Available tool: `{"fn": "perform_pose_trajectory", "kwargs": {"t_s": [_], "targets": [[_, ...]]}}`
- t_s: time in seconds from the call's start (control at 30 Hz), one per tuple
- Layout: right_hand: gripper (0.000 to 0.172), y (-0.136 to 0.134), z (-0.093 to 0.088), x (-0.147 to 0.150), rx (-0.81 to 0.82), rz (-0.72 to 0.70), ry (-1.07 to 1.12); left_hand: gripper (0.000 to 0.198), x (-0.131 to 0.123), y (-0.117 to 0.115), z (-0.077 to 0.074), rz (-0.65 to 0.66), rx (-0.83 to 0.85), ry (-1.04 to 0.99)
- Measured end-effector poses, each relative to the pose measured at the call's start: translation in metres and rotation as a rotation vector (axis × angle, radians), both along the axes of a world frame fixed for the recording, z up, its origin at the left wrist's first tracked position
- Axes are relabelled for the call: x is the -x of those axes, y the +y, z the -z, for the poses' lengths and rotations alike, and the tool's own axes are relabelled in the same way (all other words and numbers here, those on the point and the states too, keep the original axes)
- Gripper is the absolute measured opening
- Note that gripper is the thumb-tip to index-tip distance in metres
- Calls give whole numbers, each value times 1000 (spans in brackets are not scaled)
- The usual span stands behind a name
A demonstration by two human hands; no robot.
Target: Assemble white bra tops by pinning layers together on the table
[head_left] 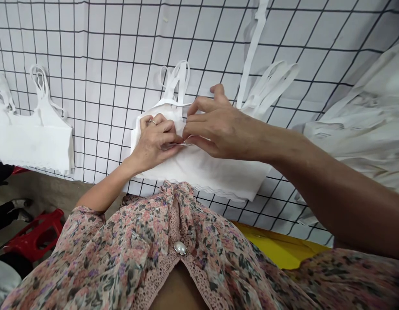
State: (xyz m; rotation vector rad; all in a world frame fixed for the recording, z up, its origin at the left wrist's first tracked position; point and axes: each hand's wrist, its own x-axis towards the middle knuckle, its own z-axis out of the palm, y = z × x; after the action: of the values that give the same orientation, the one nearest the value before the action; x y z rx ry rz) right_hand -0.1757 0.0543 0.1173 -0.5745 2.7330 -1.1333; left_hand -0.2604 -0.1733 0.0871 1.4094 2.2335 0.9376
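A white strappy camisole top lies in front of me on the checked tablecloth, its thin straps pointing away from me. My left hand rests on its upper left part, fingers curled and pinching the fabric near the neckline. Close beside it, my right hand has its thumb and index finger pressed together at the same edge, with the other fingers raised. The two hands' fingertips nearly meet on the cloth. Whatever small detail lies between the fingertips is hidden.
Another white top lies at the left of the table. A heap of white garments is piled at the right. A red stool stands on the floor at lower left, and something yellow shows below the table edge.
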Motion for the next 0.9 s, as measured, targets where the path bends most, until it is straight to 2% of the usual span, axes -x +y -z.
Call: {"fn": "perform_pose_trajectory", "kwargs": {"t_s": [0.17, 0.33, 0.53, 0.9], "targets": [[32, -1, 0, -1, -76, 3, 19, 22, -1, 1, -3, -4, 47, 9], [32, 6, -5, -5, -117, 8, 51, 16, -2, 2, -7, -18, 82, 8], [34, 8, -1, -8, -113, -20, 39, 11, -3, 2, -7, -22, 69, 11], [34, -1, 6, -5, -84, 14, 29, 17, -1, 1, -4, -4, 61, 0]]}}
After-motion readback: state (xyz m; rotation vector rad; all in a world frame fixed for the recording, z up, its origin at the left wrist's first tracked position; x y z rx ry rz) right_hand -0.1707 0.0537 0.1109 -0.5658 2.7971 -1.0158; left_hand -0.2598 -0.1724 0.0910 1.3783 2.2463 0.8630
